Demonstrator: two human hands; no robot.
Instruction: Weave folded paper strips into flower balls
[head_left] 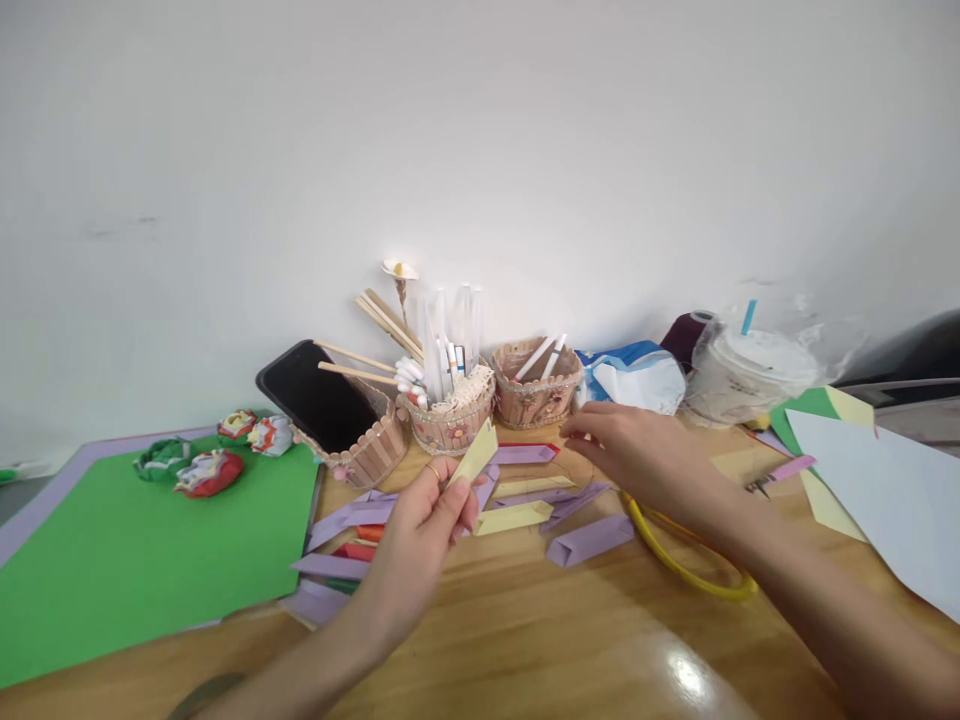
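The folded paper strip [474, 455] raised at the centre is pale yellow. Beyond and around it lie purple strips [590, 540] and yellow strips [514, 517], with red strips [354, 551] to the left. The table [525, 640] is warm brown with streaked wood grain. At the right, the hoop [690, 572] is bright yellow and the large sheet [892, 510] bluish white. At the left, a vivid green sheet [150, 560] has a lilac border [37, 505]. Farther off, the middle basket [450, 432] is tan, patterned with pinkish flowers; the phone [315, 395] is black, the packet [630, 372] blue and white, the drinking straw [748, 317] blue.
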